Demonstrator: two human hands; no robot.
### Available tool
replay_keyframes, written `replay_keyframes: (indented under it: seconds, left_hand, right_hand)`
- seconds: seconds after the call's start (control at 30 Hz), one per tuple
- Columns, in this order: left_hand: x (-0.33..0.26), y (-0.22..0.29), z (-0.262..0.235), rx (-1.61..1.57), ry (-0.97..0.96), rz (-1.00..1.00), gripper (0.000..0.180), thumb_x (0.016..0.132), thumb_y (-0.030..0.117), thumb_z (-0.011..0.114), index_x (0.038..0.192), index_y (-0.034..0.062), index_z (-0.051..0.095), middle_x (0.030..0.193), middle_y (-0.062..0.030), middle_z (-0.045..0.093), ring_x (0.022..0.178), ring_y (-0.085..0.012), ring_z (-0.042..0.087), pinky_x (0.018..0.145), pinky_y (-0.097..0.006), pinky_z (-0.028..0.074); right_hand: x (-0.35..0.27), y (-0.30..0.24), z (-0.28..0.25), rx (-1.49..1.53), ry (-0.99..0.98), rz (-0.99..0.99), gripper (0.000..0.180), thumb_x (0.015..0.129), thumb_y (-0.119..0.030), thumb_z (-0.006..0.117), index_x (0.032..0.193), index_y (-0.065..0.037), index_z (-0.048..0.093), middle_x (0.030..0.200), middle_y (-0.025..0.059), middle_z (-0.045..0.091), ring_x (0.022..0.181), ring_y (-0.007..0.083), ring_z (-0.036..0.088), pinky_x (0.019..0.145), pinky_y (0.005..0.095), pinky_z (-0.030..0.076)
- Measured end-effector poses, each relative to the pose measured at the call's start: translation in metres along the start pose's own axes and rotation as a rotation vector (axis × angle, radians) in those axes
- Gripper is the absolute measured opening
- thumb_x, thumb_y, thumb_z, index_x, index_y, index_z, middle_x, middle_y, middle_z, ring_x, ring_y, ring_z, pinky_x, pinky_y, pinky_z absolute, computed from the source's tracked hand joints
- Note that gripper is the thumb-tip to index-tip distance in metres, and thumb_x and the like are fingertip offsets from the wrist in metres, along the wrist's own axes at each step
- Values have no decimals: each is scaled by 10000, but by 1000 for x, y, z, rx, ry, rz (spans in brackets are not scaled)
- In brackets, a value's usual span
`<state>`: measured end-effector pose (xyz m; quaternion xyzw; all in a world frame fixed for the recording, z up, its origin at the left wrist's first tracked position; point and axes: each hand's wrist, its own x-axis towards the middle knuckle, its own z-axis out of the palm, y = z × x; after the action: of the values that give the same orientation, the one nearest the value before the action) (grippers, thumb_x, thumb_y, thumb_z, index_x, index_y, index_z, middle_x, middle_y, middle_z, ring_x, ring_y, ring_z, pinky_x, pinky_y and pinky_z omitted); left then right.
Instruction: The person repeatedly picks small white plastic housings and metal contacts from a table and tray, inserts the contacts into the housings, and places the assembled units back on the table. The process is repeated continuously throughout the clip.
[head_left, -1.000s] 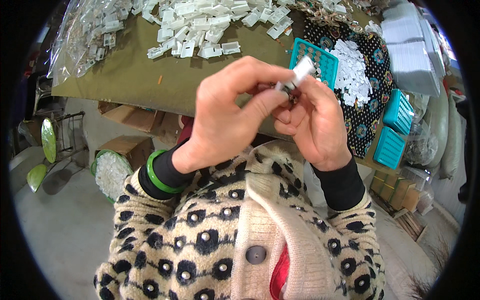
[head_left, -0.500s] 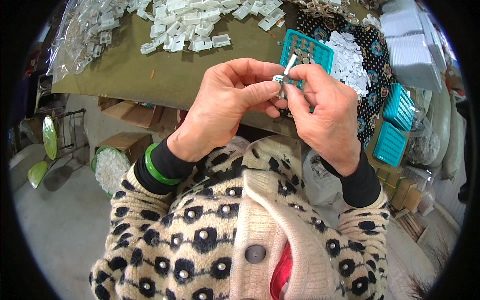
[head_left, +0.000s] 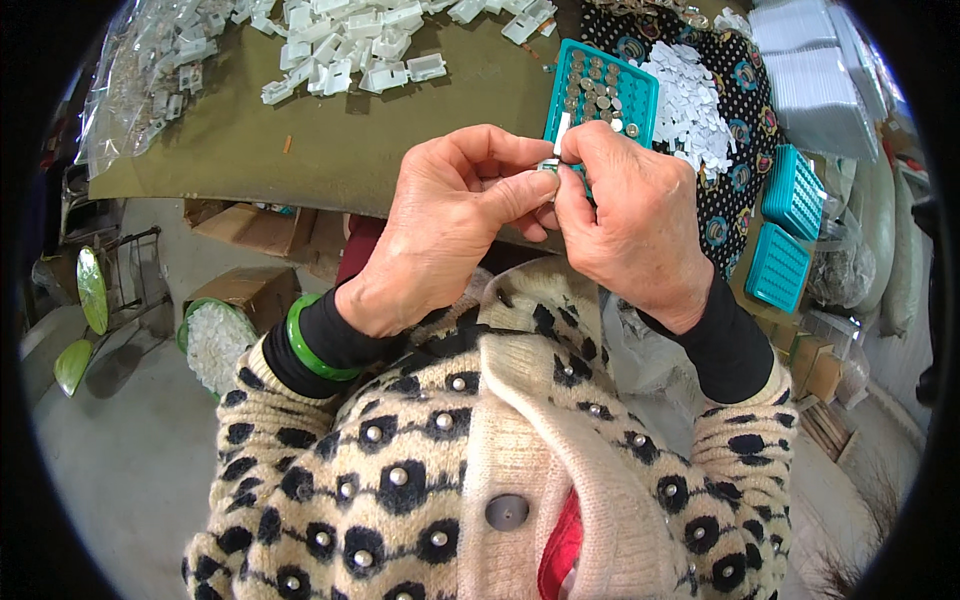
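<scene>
Both hands meet in front of me, just short of a teal tray [head_left: 646, 95] with several silver button cells [head_left: 598, 92] on it. Between thumb and fingers, my left hand [head_left: 430, 220] pinches a small white plastic part [head_left: 549, 165], mostly covered by the fingertips. My right hand [head_left: 640, 225] is closed at the same spot, its thumb and forefinger on a narrow white strip [head_left: 563, 130] that sticks up from the part. Whether strip and part are joined is hidden. Past my hands lies a heap of open white plastic cases [head_left: 350, 45] on the olive tabletop [head_left: 240, 140].
White flat pieces [head_left: 690, 105] are piled on a dotted cloth [head_left: 745, 120] right of the tray. A clear bag of parts [head_left: 150, 75] lies far left. More teal trays [head_left: 780, 268] stand at right, below white stacked sheets [head_left: 815, 90]. A green-rimmed tub [head_left: 215, 340] holds white pieces.
The white strip stands more upright, and my right fingertips have closed in lower around it beside the left thumb. The whole view has shifted slightly.
</scene>
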<state>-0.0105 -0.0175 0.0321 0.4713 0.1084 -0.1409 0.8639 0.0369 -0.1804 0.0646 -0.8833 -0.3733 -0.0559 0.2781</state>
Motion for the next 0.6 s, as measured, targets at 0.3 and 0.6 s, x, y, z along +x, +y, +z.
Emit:
replay_keyframes:
  seconds: [0.3,0.6]
  left_hand:
    - [6,-6,-14,-208,-68,-100,210,942,59,613,1130,-35,607,926,-111,681,761,-179,683,641,-280,591]
    - [11,-10,-23,-408,-161,-204,310,977,71,550,1264,-44,531,1146,-193,657,890,-230,704,726,-296,613]
  right_hand:
    - [3,4,5,254,-57,205,96,817,-53,632,829,-8,548,656,130,606,593,278,637,496,360,461]
    - [0,45,-20,1098,10,837,177,989,-130,533,1056,5,626,758,-50,483,539,-7,347,446,159,264]
